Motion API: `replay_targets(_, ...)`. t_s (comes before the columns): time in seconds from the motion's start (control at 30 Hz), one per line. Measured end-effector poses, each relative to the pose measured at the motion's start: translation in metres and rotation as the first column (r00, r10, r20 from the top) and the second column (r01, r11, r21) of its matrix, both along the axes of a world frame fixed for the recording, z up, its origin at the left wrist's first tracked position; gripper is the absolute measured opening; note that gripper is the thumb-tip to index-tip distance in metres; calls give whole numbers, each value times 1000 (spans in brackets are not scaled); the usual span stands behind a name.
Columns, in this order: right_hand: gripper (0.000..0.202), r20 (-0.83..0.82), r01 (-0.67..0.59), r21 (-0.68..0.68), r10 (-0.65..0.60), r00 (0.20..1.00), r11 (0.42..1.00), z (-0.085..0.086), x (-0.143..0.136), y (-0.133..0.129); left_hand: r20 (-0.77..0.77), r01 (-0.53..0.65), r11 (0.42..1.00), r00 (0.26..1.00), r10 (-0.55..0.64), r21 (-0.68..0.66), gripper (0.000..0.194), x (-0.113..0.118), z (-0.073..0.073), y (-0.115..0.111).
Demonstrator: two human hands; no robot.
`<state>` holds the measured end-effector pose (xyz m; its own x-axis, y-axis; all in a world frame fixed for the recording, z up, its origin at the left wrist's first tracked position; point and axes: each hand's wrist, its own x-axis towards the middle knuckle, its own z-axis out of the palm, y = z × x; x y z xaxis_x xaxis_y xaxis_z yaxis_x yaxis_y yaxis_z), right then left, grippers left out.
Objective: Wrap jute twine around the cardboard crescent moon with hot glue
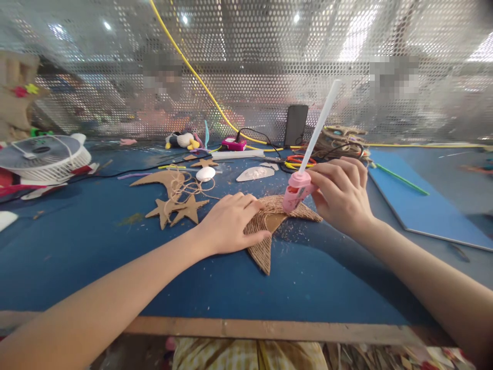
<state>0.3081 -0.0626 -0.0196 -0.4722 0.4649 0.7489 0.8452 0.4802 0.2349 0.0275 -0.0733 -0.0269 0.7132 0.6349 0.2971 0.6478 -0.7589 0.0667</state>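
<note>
My right hand is wrapped round a pink hot glue gun, its nose pointing down. A long whitish glue stick sticks up out of its back end. Below the gun lies a crescent-shaped piece wound with brown twine, with a bare cardboard patch at its inner side. My left hand lies flat over the crescent's left part, fingers stretched out and thumb on the near side. Loose twine tangles left of this hand, across cardboard stars and a plain cardboard crescent.
A white fan lies at the left. Farther back are a white egg-shaped thing, a clear tray, a magenta box with a cable, and a phone. A blue board lies right, below a perforated metal screen.
</note>
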Motion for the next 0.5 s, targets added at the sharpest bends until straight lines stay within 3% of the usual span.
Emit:
replay_targets(0.1,43,-36,-20,-10,19,999,1000,-2,5,3,57,-146,988,987,149,-48,71,7,-5,-8)
replay_targets(0.23,41,-113,-36,0,36,993,999,-4,8,9,67,-213,970,973,222,-118,81,13,-11,-16)
replay_targets(0.33,40,-215,41,-33,-48,975,999,-7,10,15,53,-198,961,976,212,-192,75,12,-10,-17)
replay_targets(0.5,51,-308,193,-212,-253,917,958,-22,20,31,60,-65,977,995,78,-201,67,4,-4,-11)
